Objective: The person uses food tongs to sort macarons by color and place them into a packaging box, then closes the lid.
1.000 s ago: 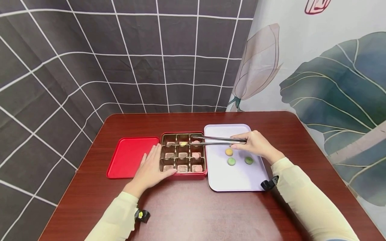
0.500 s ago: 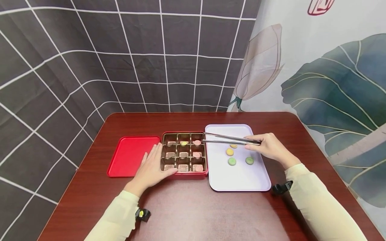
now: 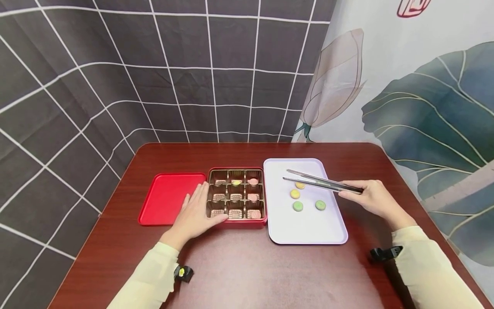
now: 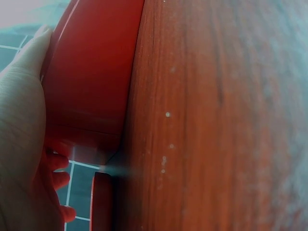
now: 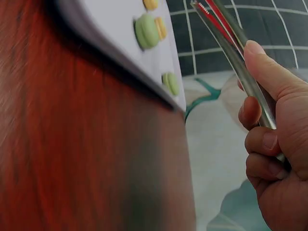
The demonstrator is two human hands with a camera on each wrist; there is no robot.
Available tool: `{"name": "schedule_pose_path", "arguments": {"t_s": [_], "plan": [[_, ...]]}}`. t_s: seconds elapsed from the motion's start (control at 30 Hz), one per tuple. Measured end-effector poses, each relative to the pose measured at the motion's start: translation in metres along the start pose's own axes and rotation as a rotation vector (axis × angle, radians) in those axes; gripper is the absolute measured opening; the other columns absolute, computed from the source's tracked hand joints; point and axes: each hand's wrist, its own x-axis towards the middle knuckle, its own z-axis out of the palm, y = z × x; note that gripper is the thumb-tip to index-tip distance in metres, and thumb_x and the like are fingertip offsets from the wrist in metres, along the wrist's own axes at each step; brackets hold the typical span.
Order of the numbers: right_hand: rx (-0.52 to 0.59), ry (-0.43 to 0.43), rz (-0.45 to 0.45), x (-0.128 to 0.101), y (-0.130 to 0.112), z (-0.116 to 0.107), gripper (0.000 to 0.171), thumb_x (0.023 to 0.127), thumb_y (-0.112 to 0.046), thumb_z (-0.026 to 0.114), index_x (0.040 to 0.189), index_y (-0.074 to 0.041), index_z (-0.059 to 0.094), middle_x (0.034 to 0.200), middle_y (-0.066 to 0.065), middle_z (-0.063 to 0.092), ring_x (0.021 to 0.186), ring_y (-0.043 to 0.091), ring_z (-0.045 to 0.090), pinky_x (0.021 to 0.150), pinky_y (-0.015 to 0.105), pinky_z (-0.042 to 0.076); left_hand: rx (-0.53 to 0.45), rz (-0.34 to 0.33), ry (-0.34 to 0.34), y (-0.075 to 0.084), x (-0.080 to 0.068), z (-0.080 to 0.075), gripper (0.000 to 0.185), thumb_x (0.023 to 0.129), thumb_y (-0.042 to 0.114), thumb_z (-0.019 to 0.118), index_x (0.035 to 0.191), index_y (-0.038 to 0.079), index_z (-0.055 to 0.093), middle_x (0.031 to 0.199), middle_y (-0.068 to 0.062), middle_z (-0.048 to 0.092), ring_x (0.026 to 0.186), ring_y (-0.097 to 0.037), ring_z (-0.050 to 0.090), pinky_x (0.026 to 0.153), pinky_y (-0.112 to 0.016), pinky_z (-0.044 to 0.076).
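My left hand (image 3: 193,219) lies at the near left corner of a red box (image 3: 241,224), with fingers straight along its left side and thumb at the front. Inside the box, a brown compartment insert has pink macarons (image 3: 253,197) down the right column and a yellow macaron (image 3: 236,183) in the far middle compartment. Metal tongs (image 3: 324,183) are held in my right hand (image 3: 374,197), right of the white tray. Their tips hover over the tray's far part, apart, with nothing between them.
On the white tray (image 3: 308,231) sit two yellow macarons (image 3: 295,194) and two green macarons (image 3: 297,206). A red lid (image 3: 166,201) lies left of the box. The brown table (image 3: 247,266) ends at a dark gridded curtain (image 3: 231,86) behind.
My right hand has moved right with the tongs, whose tips left the box and are now above the tray. A pink macaron shows in the far right compartment. The left hand stays put.
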Motion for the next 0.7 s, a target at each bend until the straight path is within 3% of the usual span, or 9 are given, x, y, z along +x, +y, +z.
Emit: {"name": "schedule_pose_path", "arguments": {"t_s": [0.1,0.33,0.7], "plan": [[-0.008,0.012,0.019,-0.009,0.008,-0.004,0.041,0.079,-0.028,0.081,0.115,-0.01,0.071,0.092,0.008,0.073,0.063,0.014,0.054,0.05,0.021,0.044,-0.003,-0.001,-0.001,0.0,0.0,0.0,0.114,0.073,0.072,0.063,0.153,0.006,0.017,0.158,-0.012,0.02,0.147,-0.027,0.011,0.114,-0.057,0.011],[-0.041,0.041,0.05,-0.026,0.02,-0.01,0.042,0.079,-0.029,0.081,0.114,-0.008,0.072,0.093,0.012,0.073,0.069,0.012,0.059,0.057,0.02,0.051,-0.004,0.0,-0.007,0.001,0.0,0.0,0.113,0.074,0.072,0.063,0.153,0.005,0.017,0.159,-0.011,0.019,0.147,-0.027,0.011,0.114,-0.057,0.011],[-0.04,0.035,0.063,-0.035,0.029,-0.01,0.042,0.079,-0.03,0.08,0.114,-0.008,0.071,0.091,0.011,0.072,0.064,0.012,0.053,0.049,0.023,0.043,0.008,0.011,0.002,0.001,0.0,-0.002,0.113,0.074,0.071,0.064,0.153,0.004,0.018,0.158,-0.013,0.02,0.146,-0.028,0.012,0.114,-0.058,0.012]]}}
